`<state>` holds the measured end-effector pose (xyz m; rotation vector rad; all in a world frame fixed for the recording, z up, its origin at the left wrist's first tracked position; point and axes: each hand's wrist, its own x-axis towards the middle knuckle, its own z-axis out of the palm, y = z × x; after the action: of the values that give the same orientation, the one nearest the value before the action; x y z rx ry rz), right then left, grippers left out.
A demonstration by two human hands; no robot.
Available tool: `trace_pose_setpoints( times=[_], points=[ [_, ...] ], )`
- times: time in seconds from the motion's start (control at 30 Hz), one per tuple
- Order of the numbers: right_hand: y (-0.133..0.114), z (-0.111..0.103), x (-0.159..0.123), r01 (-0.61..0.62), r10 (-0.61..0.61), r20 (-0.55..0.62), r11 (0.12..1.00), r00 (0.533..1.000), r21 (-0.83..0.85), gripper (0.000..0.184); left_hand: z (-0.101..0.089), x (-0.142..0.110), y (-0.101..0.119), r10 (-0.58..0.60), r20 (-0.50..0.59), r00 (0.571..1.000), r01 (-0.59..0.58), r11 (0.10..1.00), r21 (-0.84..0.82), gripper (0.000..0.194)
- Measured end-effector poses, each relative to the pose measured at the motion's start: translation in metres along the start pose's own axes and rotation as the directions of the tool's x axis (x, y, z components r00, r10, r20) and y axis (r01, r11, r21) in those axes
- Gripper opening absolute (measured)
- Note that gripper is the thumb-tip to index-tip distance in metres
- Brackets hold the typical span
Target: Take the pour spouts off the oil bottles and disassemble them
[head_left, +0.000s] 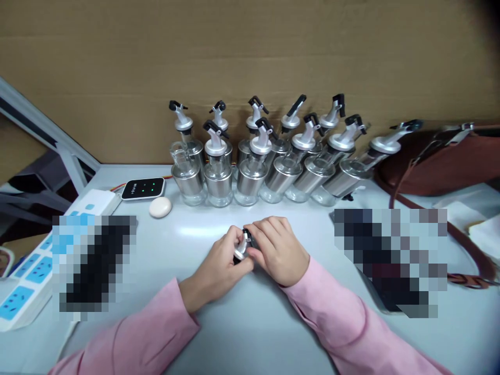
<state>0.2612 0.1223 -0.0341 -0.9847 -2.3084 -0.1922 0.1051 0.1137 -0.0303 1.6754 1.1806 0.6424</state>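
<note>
A silver and black pour spout [241, 251] is between my hands, low over the table. My left hand [223, 263] grips its silver collar, with the thumb below and the index finger curled above. My right hand [278, 249] has its fingers closed over the spout's black top part, and covers much of it. Beyond my hands stand glass bottles with steel sleeves, in two rows. The front-left bottle [187, 182] has a bare glass neck. Its neighbour, another bottle [217, 179], carries a spout of the same kind, as do the others.
On the left lie a white power strip [88, 205], a small device with green lights [143, 188], a pale round case [160, 207] and a blurred-out dark item [97, 263]. To the right are another blurred-out dark item [385, 265] and a brown bag [449, 164]. Cardboard [250, 52] stands behind.
</note>
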Motion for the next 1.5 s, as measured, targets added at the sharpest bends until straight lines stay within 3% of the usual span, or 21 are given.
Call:
trace_pose_setpoints(
  times=[0.17,0.47,0.63,0.7,0.8,0.87,0.93,1.03,1.13,1.23,1.4,1.5],
  points=[
    [-0.002,0.001,0.001,0.011,-0.012,-0.014,0.999,1.000,-0.046,0.043,-0.009,0.002,0.003,0.000,0.111,0.994,0.009,0.997,-0.080,0.021],
    [-0.009,0.002,0.002,0.031,-0.034,-0.037,0.997,0.999,-0.073,0.041,-0.018,0.001,0.005,0.007,0.178,0.984,0.024,0.985,-0.171,0.017],
    [0.009,-0.004,-0.003,-0.100,0.105,-0.124,0.994,0.987,0.051,0.037,-0.017,-0.002,0.003,0.032,0.165,0.986,-0.011,0.992,-0.127,0.007],
    [0.019,-0.005,-0.006,-0.189,0.199,-0.138,0.979,0.970,0.082,0.032,-0.014,-0.002,0.002,0.031,0.104,0.994,-0.019,0.994,-0.110,0.007],
    [0.029,0.000,-0.011,-0.321,0.339,-0.102,0.933,0.935,0.161,0.027,-0.015,0.003,-0.001,-0.008,-0.165,0.986,-0.022,0.983,-0.182,0.015],
    [0.031,0.007,-0.014,-0.393,0.406,-0.041,0.903,0.913,0.174,0.025,-0.022,0.008,-0.008,-0.070,-0.373,0.925,-0.046,0.955,-0.292,0.015],
    [0.030,0.013,-0.016,-0.452,0.455,-0.003,0.885,0.890,0.110,0.024,-0.037,0.010,-0.017,-0.120,-0.492,0.863,-0.101,0.911,-0.399,0.013],
    [0.028,0.016,-0.018,-0.477,0.478,0.002,0.878,0.879,0.042,0.024,-0.067,0.007,-0.033,-0.108,-0.523,0.846,-0.141,0.899,-0.414,0.011],
    [0.026,0.014,-0.018,-0.451,0.449,0.035,0.891,0.893,0.061,0.024,-0.095,0.000,-0.044,-0.088,-0.388,0.918,-0.100,0.893,-0.440,0.011],
    [0.025,0.012,-0.018,-0.444,0.440,0.079,0.894,0.895,0.059,0.022,-0.112,-0.002,-0.051,-0.049,-0.446,0.894,-0.164,0.889,-0.428,0.010],
    [0.022,0.011,-0.017,-0.446,0.442,0.083,0.894,0.893,0.041,0.017,-0.117,0.001,-0.055,-0.021,-0.518,0.855,-0.184,0.922,-0.340,0.007],
    [0.020,0.011,-0.016,-0.438,0.436,0.063,0.899,0.898,0.020,0.018,-0.101,0.001,-0.049,0.134,-0.603,0.786,-0.142,0.989,0.035,0.010]
  ],
)
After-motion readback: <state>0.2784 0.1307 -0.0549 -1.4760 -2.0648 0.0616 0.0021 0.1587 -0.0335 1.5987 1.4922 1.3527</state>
